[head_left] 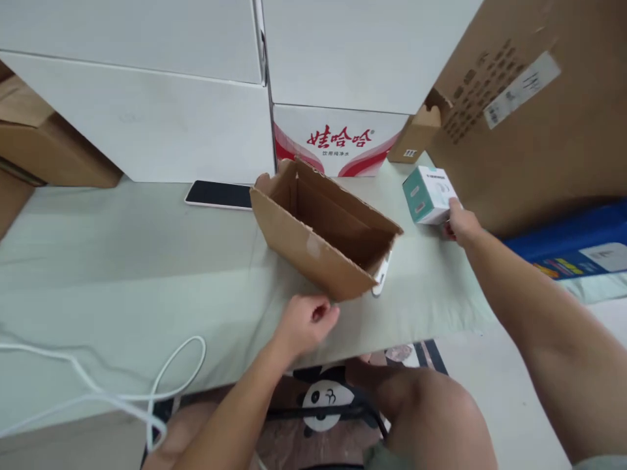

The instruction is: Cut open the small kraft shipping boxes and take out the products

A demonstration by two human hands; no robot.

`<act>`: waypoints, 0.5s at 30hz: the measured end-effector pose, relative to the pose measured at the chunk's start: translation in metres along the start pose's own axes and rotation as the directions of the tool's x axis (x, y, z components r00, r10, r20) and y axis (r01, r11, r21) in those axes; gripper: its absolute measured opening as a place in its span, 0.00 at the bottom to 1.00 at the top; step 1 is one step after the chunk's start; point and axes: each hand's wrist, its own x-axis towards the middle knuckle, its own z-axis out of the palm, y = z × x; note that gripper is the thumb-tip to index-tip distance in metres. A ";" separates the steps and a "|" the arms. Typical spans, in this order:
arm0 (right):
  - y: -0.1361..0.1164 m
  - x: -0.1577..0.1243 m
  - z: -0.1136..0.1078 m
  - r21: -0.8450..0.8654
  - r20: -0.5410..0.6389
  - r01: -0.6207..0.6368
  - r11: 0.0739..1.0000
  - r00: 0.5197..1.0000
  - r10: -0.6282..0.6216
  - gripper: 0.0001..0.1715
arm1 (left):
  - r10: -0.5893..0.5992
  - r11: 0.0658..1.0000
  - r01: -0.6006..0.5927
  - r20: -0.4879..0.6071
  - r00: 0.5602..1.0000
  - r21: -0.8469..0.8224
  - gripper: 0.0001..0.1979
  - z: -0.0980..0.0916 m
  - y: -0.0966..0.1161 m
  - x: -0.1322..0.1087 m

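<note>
At the right side of the surface, my right hand [461, 223] grips the near right corner of a small white and teal box [431, 196], its thumb on the white face. My left hand [306, 321] is curled with thumb and fingers nearly meeting, and no object shows in it. It is just in front of an open-topped cardboard box [313, 248] with ragged upper edges, standing at an angle; whether they touch I cannot tell. A white object [380, 279] shows partly from behind that box's right end; the rest is hidden.
A dark-screened phone [218, 194] lies left of the cardboard box. Behind are stacked white cartons [337, 140], and a smaller brown box [415, 136]. A large carton [514, 117] and a blue package [578, 245] line the right. White cable [98, 391] loops at front left.
</note>
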 end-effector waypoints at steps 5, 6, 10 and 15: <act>-0.060 0.032 0.059 0.190 0.144 0.016 0.982 0.989 -0.044 0.20 | -0.044 0.999 0.041 0.111 0.993 0.033 0.18 -0.003 -0.006 0.014; -0.067 0.032 0.067 0.219 0.182 0.028 0.975 0.981 -0.069 0.19 | -0.050 0.999 0.047 0.122 0.991 0.028 0.18 -0.005 -0.005 0.015; -0.082 -0.002 0.080 0.273 0.317 0.075 0.959 0.934 -0.163 0.13 | -0.041 0.999 0.041 0.082 0.996 0.006 0.19 -0.008 0.000 0.010; -0.108 -0.093 0.052 0.239 0.298 0.199 0.950 0.916 -0.267 0.04 | 0.038 0.998 -0.040 -0.039 0.999 -0.054 0.21 -0.012 0.008 -0.020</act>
